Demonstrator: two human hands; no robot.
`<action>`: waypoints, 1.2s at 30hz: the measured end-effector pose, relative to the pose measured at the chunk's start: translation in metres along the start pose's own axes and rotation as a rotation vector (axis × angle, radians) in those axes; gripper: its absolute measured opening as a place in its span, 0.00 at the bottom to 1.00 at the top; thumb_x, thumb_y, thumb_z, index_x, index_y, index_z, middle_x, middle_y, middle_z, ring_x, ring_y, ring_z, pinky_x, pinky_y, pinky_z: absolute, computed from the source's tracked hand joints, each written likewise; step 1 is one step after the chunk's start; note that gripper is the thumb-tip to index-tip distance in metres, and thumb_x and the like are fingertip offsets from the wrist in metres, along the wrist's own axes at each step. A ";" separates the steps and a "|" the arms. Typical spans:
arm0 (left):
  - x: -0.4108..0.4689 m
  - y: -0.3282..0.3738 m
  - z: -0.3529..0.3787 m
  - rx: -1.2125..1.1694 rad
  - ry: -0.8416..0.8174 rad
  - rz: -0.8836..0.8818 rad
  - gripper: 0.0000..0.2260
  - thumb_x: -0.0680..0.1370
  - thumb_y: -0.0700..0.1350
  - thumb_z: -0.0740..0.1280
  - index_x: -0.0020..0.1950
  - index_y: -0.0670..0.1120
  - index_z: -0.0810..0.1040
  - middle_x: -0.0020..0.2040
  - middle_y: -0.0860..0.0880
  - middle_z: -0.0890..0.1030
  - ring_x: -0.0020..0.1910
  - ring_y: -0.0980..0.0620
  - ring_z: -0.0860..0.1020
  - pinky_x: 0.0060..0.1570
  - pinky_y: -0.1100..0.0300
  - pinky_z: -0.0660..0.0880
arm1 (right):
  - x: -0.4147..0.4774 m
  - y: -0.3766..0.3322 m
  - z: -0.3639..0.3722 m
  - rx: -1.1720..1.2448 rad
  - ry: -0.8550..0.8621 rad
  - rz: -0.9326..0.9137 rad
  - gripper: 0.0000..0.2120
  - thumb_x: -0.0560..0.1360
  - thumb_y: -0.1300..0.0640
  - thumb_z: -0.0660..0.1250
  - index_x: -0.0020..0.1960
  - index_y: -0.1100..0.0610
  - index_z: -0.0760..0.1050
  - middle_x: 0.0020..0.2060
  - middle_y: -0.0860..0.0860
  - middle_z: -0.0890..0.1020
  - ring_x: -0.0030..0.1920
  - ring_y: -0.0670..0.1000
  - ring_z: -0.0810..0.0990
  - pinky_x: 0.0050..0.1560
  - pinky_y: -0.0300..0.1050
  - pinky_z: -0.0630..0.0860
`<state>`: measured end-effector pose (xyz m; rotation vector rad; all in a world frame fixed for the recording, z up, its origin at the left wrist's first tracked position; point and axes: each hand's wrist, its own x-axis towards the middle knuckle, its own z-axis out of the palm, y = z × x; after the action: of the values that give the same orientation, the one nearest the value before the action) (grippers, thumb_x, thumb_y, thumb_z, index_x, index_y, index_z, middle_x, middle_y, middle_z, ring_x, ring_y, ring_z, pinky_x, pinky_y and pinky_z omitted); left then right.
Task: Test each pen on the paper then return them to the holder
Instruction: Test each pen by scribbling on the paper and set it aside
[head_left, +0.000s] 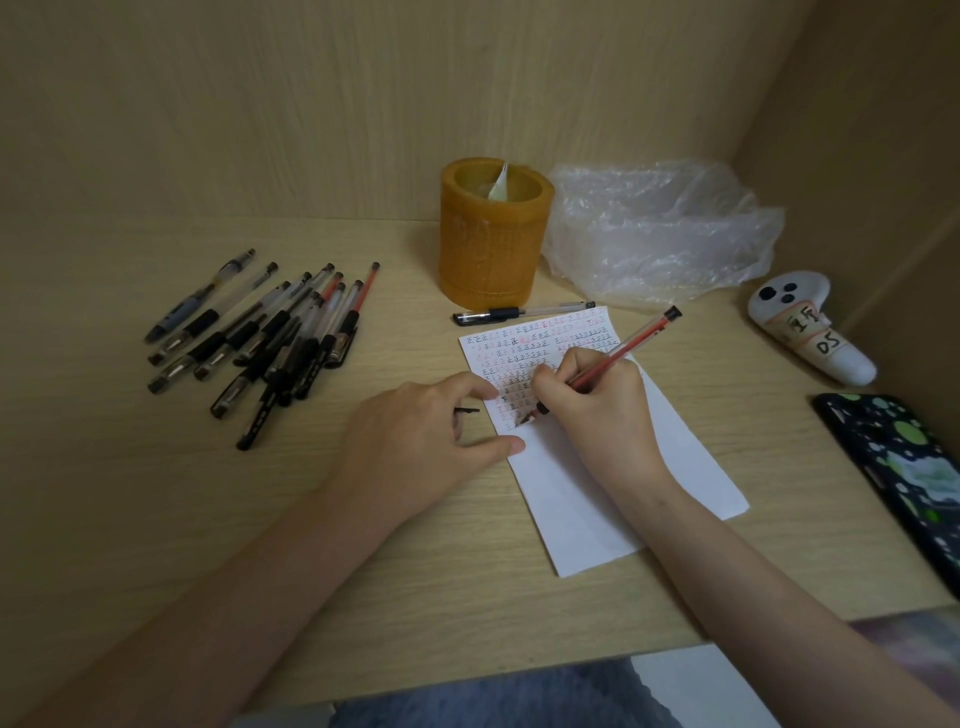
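Observation:
My right hand (587, 400) grips a red pen (636, 338), its tip pressed on the white paper (623, 483) among rows of small marks. My left hand (426, 436) rests on the paper's left edge, fingers curled around a small black pen cap (467, 410). The orange-brown cylindrical holder (491, 239) stands behind the paper with something pale inside. One capped black pen (522, 313) lies between holder and paper. A pile of several pens (260, 332) lies on the desk to the left.
A crumpled clear plastic bag (660, 234) sits right of the holder. A white controller (810, 327) and a dark phone with green spots (904, 467) lie at the right. Wooden walls close the back and right side of the desk (156, 493).

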<state>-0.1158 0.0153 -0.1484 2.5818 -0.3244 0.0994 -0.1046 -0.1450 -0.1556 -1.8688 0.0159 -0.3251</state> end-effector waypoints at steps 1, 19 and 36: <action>0.000 0.000 0.000 0.001 -0.003 0.000 0.22 0.66 0.68 0.66 0.56 0.62 0.74 0.32 0.57 0.76 0.37 0.61 0.76 0.42 0.60 0.74 | 0.000 0.000 0.000 0.001 -0.001 0.002 0.17 0.72 0.64 0.68 0.26 0.58 0.67 0.25 0.54 0.72 0.27 0.44 0.69 0.30 0.31 0.65; 0.000 -0.001 -0.001 -0.006 -0.003 0.016 0.21 0.66 0.67 0.67 0.56 0.61 0.74 0.27 0.56 0.72 0.31 0.62 0.72 0.38 0.60 0.73 | 0.007 0.000 -0.005 0.213 0.065 0.090 0.19 0.74 0.60 0.69 0.27 0.56 0.67 0.21 0.46 0.68 0.23 0.42 0.65 0.28 0.33 0.63; 0.006 -0.010 -0.008 -0.574 -0.031 0.132 0.19 0.80 0.40 0.57 0.69 0.53 0.62 0.43 0.57 0.75 0.45 0.64 0.74 0.51 0.70 0.69 | 0.016 -0.013 -0.022 0.542 -0.210 0.209 0.13 0.74 0.55 0.68 0.35 0.57 0.69 0.24 0.51 0.71 0.23 0.48 0.67 0.22 0.37 0.63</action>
<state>-0.1077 0.0263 -0.1456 1.9952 -0.4588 0.0094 -0.0965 -0.1638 -0.1338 -1.3397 -0.0184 0.0182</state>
